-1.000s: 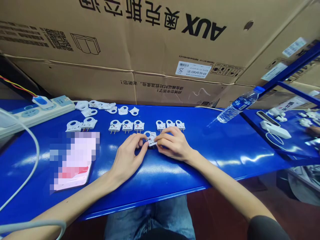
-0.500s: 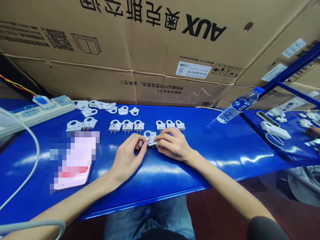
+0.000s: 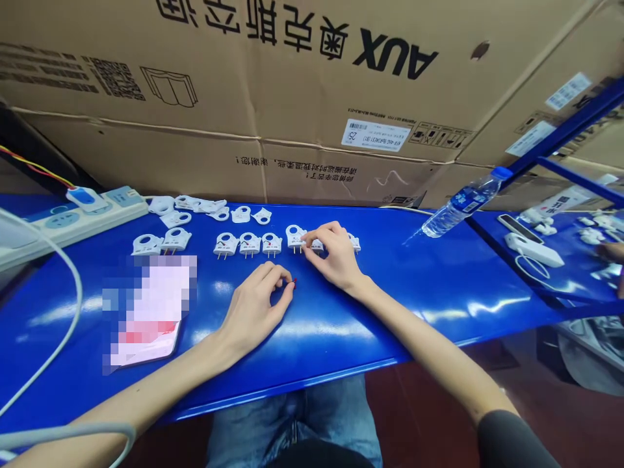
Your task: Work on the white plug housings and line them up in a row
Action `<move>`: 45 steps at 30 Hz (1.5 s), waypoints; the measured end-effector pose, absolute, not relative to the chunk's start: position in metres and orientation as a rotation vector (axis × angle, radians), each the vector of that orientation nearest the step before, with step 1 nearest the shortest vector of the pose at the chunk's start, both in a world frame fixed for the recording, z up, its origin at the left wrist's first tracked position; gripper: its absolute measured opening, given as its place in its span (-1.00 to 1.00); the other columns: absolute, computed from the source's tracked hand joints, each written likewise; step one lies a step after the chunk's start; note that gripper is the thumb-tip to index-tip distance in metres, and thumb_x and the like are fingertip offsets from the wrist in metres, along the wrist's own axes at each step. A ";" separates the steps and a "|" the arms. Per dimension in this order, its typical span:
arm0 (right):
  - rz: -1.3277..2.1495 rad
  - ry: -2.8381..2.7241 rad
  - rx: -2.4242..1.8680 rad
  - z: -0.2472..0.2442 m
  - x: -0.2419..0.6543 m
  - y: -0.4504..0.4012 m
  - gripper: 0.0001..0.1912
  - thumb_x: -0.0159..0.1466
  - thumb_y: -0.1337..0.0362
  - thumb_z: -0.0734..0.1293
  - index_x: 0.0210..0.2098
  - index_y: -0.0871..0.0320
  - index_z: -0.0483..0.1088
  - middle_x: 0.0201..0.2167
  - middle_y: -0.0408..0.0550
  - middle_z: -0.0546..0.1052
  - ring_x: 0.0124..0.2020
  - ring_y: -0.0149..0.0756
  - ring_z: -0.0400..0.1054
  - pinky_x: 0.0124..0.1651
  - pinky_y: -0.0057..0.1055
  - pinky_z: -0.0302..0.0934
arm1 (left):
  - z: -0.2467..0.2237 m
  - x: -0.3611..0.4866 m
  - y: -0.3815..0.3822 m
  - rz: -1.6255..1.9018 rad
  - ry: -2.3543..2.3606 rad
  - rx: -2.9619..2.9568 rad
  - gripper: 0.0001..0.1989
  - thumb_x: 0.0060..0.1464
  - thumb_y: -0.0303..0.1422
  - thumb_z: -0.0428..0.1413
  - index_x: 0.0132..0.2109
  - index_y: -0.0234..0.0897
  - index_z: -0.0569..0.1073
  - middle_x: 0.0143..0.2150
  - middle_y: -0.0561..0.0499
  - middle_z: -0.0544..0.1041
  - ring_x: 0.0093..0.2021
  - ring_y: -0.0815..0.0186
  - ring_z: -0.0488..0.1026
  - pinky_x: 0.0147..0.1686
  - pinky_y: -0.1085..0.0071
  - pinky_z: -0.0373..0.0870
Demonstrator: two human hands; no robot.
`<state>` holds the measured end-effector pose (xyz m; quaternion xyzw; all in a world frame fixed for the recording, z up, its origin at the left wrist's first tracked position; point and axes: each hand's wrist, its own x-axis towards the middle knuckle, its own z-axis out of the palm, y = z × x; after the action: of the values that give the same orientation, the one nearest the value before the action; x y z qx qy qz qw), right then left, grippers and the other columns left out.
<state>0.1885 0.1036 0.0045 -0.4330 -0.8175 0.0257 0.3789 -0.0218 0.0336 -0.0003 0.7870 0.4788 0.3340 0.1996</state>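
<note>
- Left hand (image 3: 257,307): heel low on the table, fingers curled inward, thumb and index fingertips close in a narrow pinch; whether anything sits between them, cannot tell.
- Tiny red speck (image 3: 294,283): just beside the left fingertips; too small to identify.
- Right hand (image 3: 335,257): fingers arched and pointing down, over the row of plugs, not wide open; firm grip or light contact, cannot tell.
- White plastic two-pin plug with round hole (image 3: 295,237): just beside the right thumb, brass pins toward the person.
- White plastic plug (image 3: 316,245): partly under the right fingers, touching them.
- White plastic plug (image 3: 354,244): just past the right hand, partly hidden.
- Three white plastic plugs with brass pins (image 3: 250,244): in a straight row left of the hands, well apart from the left fingertips.
- Two white plastic plugs (image 3: 160,242): farther left, near the pixelated rectangular object (image 3: 149,312), its detail obscured.
- Loose flat white plastic plug shells (image 3: 241,214): scattered near the back edge.
- Glossy blue metal workbench (image 3: 390,305): under all of these items.
- White power strip with blue sockets (image 3: 78,218): at the far left corner.
- Clear plastic water bottle with blue cap (image 3: 461,211): lying tilted at the back right.
- Large brown cardboard AUX carton (image 3: 292,104): behind the workbench.
- Second person's hand (image 3: 611,252): at the right edge, over a separate blue bench.
</note>
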 end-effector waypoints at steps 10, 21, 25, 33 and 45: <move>0.043 -2.220 -1.316 -0.001 0.177 0.104 -0.94 0.41 0.32 0.36 -0.17 0.07 0.50 -0.17 -0.07 0.67 0.04 -0.08 0.38 0.01 -0.14 0.15 | -0.002 -0.022 0.035 0.864 1.355 2.233 -0.90 0.29 -0.33 0.06 -0.20 -0.18 0.45 -0.25 0.04 0.48 -0.20 0.24 0.47 -0.20 0.31 0.38; 0.033 -2.324 -1.247 0.002 0.157 0.101 -0.71 0.49 0.22 0.31 0.15 0.09 0.50 0.19 0.03 0.55 0.20 -0.04 0.28 0.18 -0.09 0.16 | -0.002 -0.022 0.035 0.860 1.344 2.286 -0.95 0.24 -0.36 0.05 -0.20 -0.18 0.40 -0.28 0.04 0.45 -0.23 0.22 0.45 -0.22 0.28 0.37; -0.002 -2.366 -1.227 0.000 0.148 0.103 -0.72 0.48 0.20 0.33 0.13 0.08 0.51 0.21 0.04 0.53 0.22 -0.01 0.26 0.23 -0.03 0.15 | -0.001 -0.022 0.036 0.855 1.342 2.283 -0.97 0.23 -0.37 0.04 -0.21 -0.18 0.37 -0.29 0.04 0.45 -0.24 0.21 0.45 -0.24 0.28 0.36; -0.025 -2.379 -1.165 -0.006 0.147 0.104 -0.84 0.47 0.24 0.34 -0.03 0.09 0.54 0.14 0.00 0.58 0.19 -0.04 0.29 0.28 -0.02 0.13 | 0.000 -0.021 0.035 0.857 1.342 2.265 -0.91 0.25 -0.38 0.02 -0.27 -0.18 0.34 -0.30 0.03 0.44 -0.25 0.22 0.41 -0.23 0.29 0.32; -0.112 -2.260 -0.988 0.010 0.183 0.102 -0.86 0.42 0.29 0.33 -0.09 0.03 0.54 0.08 -0.03 0.61 0.14 -0.09 0.34 0.20 -0.09 0.21 | 0.004 -0.022 0.036 1.234 1.461 1.898 -0.92 0.32 -0.29 0.07 -0.10 -0.17 0.34 -0.39 0.15 0.37 -0.41 0.37 0.33 -0.31 0.38 0.33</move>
<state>0.1829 0.1018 0.0097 -0.3778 -0.8641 -0.0428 0.3297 -0.0217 0.0358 0.0042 0.6868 0.5288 0.4466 0.2219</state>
